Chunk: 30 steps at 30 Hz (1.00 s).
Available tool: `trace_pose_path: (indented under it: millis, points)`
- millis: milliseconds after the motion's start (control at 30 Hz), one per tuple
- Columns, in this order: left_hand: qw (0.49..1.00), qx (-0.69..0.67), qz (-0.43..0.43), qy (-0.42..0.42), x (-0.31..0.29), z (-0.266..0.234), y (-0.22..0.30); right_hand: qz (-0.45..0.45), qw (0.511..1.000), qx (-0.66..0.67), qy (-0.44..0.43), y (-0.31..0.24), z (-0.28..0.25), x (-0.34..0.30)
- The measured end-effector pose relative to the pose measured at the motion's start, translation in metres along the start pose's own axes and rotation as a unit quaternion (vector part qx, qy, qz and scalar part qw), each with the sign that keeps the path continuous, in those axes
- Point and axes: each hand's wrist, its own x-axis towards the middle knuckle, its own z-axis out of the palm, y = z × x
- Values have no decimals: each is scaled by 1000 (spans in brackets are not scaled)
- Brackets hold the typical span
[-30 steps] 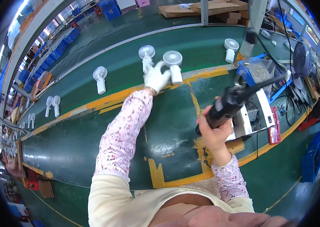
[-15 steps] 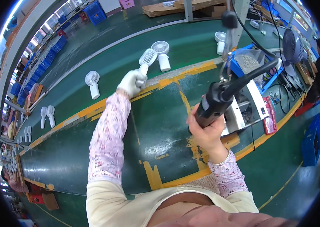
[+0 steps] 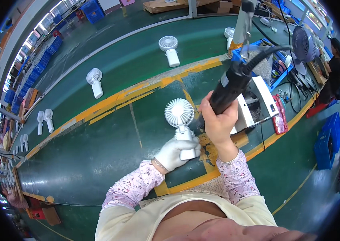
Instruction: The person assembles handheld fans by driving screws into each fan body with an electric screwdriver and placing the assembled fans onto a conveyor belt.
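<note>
A white handheld fan (image 3: 180, 113) stands head-up in my gloved left hand (image 3: 172, 154), whose fingers wrap round its handle. My bare right hand (image 3: 220, 122) grips a black electric screwdriver (image 3: 231, 89), with its cable leaving the top and its lower end tilted toward the fan. The screwdriver's tip is close beside the fan; whether they touch I cannot tell. Beyond the taped edge, more white fans lie on the green belt, one (image 3: 171, 50) straight ahead and another (image 3: 95, 83) to the left.
Right of the screwdriver stands a white open-topped box-like device (image 3: 254, 106), with a red case (image 3: 280, 114) beside it. Behind is a blue bin (image 3: 284, 74) of small parts. A dark desk fan (image 3: 303, 44) stands at the far right, near a person in black (image 3: 334, 68).
My left hand has brought a fan from the belt back toward me, its head now facing up. The screwdriver has swung lower and nearer the fan. The belt fans have shifted slightly left.
</note>
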Motion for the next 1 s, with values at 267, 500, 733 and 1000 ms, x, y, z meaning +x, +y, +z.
trace_pose_path:
  millis: [267,500,733,1000]
  points:
    - [998,32,24,49,-3,8,-7,1,992,118,-37,-8,9,-13]
    - [710,652,267,-23,-10,-1,-7,44,996,49,-62,15,14,-32]
    - [989,140,32,17,-6,-4,-11,15,992,44,-119,16,12,-25]
    - [1000,3,0,10,-1,-3,-8,-135,986,-94,-10,4,2,-6]
